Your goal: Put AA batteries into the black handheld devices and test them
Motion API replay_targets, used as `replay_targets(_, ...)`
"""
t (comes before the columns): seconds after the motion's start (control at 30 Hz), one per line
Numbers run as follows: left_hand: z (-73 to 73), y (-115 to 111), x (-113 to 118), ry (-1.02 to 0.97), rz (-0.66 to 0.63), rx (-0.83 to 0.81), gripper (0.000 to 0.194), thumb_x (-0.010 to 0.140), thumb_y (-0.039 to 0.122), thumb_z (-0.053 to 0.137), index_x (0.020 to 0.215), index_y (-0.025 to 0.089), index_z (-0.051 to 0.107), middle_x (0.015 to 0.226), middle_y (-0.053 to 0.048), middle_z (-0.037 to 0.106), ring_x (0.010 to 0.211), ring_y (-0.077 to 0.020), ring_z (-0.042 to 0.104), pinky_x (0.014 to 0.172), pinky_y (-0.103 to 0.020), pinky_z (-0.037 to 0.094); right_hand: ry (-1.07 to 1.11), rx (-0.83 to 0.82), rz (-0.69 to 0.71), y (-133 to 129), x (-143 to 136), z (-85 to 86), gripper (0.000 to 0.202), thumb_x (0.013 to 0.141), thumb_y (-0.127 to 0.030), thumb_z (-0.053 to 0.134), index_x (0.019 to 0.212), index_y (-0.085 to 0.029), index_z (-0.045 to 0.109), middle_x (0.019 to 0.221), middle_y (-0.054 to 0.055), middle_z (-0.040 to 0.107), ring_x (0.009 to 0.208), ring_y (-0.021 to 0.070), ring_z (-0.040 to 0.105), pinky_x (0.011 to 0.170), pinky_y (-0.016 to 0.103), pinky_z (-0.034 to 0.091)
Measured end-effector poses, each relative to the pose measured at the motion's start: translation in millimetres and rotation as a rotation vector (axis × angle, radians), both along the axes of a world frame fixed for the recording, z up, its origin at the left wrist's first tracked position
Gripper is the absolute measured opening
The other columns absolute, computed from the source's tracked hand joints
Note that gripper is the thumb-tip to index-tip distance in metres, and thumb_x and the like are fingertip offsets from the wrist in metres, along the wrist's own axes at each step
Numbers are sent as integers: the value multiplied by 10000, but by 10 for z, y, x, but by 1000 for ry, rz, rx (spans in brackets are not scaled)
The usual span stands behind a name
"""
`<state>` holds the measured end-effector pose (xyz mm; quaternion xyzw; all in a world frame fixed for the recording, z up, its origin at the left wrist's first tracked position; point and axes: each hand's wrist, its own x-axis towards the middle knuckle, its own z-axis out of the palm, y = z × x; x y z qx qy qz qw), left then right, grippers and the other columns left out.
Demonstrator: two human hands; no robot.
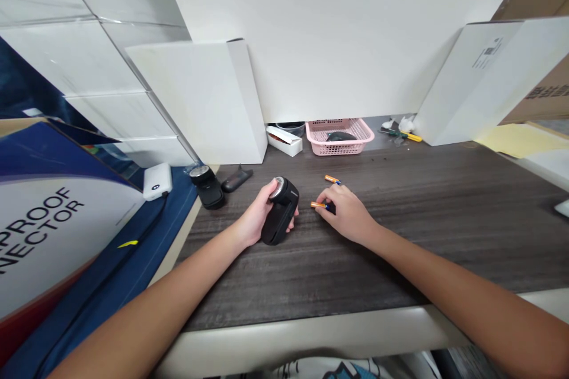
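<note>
Dark desk (400, 237) | left hand (258, 216) holds shaver (280, 210) | right hand (349, 213) pinches battery (318, 205)

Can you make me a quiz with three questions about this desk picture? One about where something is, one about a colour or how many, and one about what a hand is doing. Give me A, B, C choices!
1. Where is the basket?
A. At the back of the desk, by the wall
B. On the blue cloth
C. In the left hand

2. How many orange batteries can you see?
A. Five
B. Two
C. None

3. What is the left hand doing?
A. Lying flat and open
B. Pointing at the wall
C. Gripping the black shaver

Answers:
1 A: the pink basket sits far back, under the wall's edge.
2 B: one battery lies loose on the desk, the other battery is at the right hand's fingertips.
3 C: the fingers wrap round the shaver's body.
</note>
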<state>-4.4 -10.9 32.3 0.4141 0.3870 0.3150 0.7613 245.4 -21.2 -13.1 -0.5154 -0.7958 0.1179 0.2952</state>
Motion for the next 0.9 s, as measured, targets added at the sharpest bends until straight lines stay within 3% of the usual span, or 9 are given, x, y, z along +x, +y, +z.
replay_targets(0.53,-5,-32,-8,9,-22,10,716,920,783,516,1011,107,735,957,-144,728,734,-221,687,672,-328,599,1,-2,0,-19,-8,21,137,1021,-356,655,957,-236,669,1002,71,664,1032,257,605,927,382,492)
replay_targets(0.9,-15,-38,-12,3,-34,7,677,934,720,572,1337,179,631,984,-128,726,762,-244,713,683,-356,611,-4,4,3,-5,-8,6,119,1015,-339,658,956,-236,661,1005,67,668,1036,258,603,919,380,488)
